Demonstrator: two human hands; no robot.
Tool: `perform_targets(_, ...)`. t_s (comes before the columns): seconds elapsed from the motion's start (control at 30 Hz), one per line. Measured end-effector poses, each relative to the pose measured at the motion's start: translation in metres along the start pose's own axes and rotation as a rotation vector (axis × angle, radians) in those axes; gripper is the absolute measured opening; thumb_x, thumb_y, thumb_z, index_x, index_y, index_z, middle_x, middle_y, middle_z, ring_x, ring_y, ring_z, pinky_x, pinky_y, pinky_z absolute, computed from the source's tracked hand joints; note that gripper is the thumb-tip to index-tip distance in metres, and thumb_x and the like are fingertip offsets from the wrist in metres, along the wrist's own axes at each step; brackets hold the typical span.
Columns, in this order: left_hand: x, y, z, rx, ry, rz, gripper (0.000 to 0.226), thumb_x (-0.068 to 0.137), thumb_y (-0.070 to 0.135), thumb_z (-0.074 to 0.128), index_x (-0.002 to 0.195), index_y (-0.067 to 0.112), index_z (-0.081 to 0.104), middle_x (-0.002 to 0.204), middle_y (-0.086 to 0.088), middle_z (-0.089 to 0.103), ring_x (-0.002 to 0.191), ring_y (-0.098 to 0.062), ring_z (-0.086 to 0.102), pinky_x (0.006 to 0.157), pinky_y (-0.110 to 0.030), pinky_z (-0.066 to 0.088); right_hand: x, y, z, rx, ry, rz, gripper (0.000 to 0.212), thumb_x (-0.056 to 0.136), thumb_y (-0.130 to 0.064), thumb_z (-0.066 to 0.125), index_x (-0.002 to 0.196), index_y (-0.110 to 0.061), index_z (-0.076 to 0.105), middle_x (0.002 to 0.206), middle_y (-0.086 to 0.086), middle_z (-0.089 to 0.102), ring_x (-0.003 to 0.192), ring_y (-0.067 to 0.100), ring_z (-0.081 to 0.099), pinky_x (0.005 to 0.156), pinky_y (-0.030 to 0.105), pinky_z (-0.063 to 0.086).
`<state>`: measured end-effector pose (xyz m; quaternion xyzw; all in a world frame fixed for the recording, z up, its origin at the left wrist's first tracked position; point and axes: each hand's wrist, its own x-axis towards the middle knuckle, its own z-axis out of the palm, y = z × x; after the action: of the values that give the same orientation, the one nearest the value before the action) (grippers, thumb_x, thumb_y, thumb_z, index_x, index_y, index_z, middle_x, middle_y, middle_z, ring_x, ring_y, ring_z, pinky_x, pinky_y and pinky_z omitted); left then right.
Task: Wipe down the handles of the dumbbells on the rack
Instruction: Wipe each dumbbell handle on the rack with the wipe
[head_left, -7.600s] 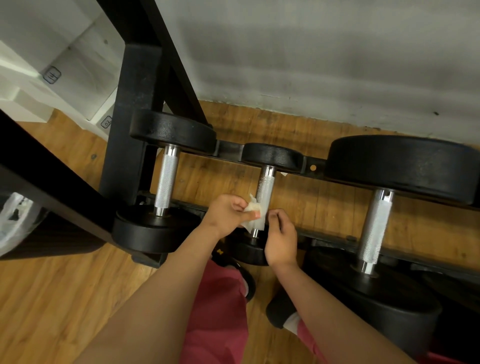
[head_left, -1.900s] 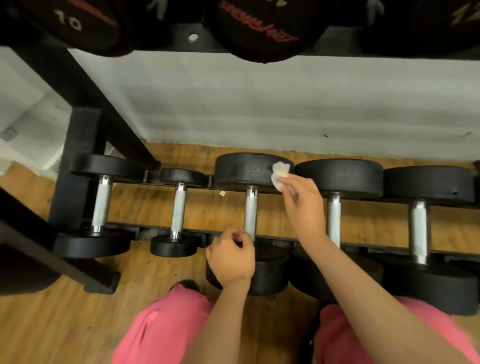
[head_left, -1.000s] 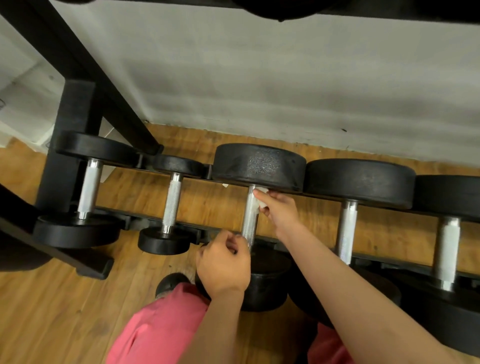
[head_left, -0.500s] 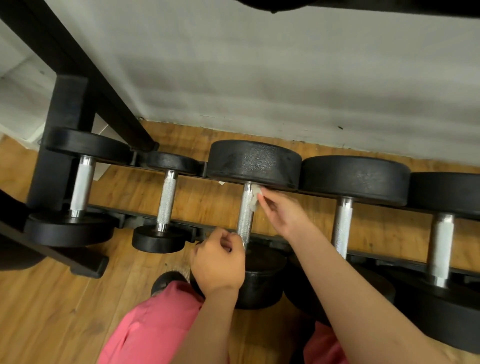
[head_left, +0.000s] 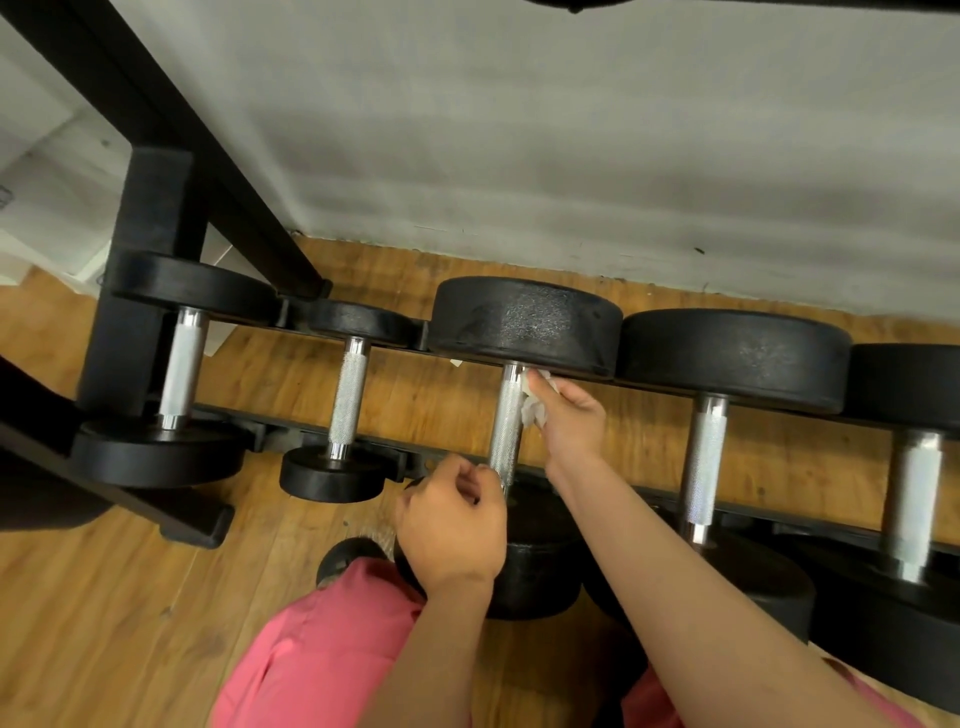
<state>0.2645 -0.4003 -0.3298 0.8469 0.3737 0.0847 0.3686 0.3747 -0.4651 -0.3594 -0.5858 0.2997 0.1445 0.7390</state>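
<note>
Head cam: the right hand (head_left: 569, 415) has a crumpled white wipe (head_left: 535, 408) pinched in its fingers, pressed against the far end of the middle dumbbell's handle (head_left: 505, 436), right under the back plate (head_left: 524, 322). At the handle's near end the left hand (head_left: 452, 525) sits curled, fingertips touching it; can't tell if it's actually gripping.

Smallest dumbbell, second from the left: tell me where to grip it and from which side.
Take its knurled handle at the middle, between the two black heads. Come from above and wrap across it: the handle lies bare over the gap between the rack rails, while larger dumbbells flank it on both sides.
</note>
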Motion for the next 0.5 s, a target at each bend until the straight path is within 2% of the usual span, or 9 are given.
perform_targets(0.07,0.0,0.0004,-0.0001,0.015,-0.003,-0.001,0.022,0.086,0.024,0.061,0.064,0.024,0.057,0.052,0.012,0.052,0.056,0.002,0.042,0.08,-0.04,0.048,-0.0008,-0.0012,-0.0002,-0.049,-0.059,0.017,0.015,0.083,-0.021,0.076,0.074,-0.016,0.066,0.057,-0.004,0.062,0.071,0.013,0.059,0.096,0.037,0.048)
perform_targets(0.13,-0.0001,-0.0012,0.0005,0.036,-0.009,0.017,0.023,0.086,0.025,0.061,0.064,0.024,0.057,0.052,0.011,0.052,0.055,0.002,0.042,0.08,-0.036,0.044,-0.0014,-0.0021,-0.0008,-0.097,-0.121,0.04,0.012,0.083,-0.025,0.076,0.081,-0.017,0.068,0.079,-0.001,0.069,0.085,0.015,0.062,0.096,0.036,0.048)
perform_targets(0.27,0.0006,-0.0021,0.0019,0.073,-0.025,0.04,0.021,0.085,0.026,0.061,0.065,0.024,0.057,0.053,0.012,0.054,0.055,0.002,0.041,0.078,-0.029,0.035,0.0017,-0.0007,-0.0008,-0.02,-0.016,-0.012,0.01,0.083,-0.02,0.076,0.079,-0.014,0.069,0.08,0.004,0.068,0.083,0.019,0.061,0.083,0.031,0.051)
perform_targets(0.4,0.0004,-0.0034,0.0021,0.073,-0.028,0.048,0.022,0.086,0.028,0.059,0.065,0.026,0.057,0.054,0.011,0.055,0.056,-0.002,0.044,0.078,-0.029,0.034,-0.0011,-0.0009,-0.0012,-0.063,-0.126,0.045,0.007,0.087,-0.024,0.072,0.088,-0.02,0.067,0.085,-0.004,0.07,0.09,0.012,0.064,0.1,0.03,0.045)
perform_targets(0.47,0.0005,-0.0046,0.0023,0.066,-0.035,0.052,0.022,0.086,0.03,0.058,0.064,0.027,0.056,0.054,0.011,0.055,0.057,-0.006,0.049,0.079,-0.03,0.036,-0.0011,0.0017,-0.0008,-0.11,-0.185,0.072,0.025,0.088,-0.029,0.071,0.107,-0.015,0.066,0.09,-0.007,0.07,0.095,0.01,0.062,0.109,0.035,0.038)
perform_targets(0.5,0.0006,-0.0046,0.0025,0.067,-0.038,0.053,0.022,0.086,0.029,0.059,0.064,0.027,0.056,0.054,0.011,0.055,0.057,-0.007,0.05,0.079,-0.029,0.035,-0.0014,0.003,-0.0013,-0.11,-0.194,0.084,0.036,0.088,-0.031,0.069,0.119,-0.014,0.062,0.104,-0.004,0.07,0.106,0.014,0.06,0.113,0.038,0.035)
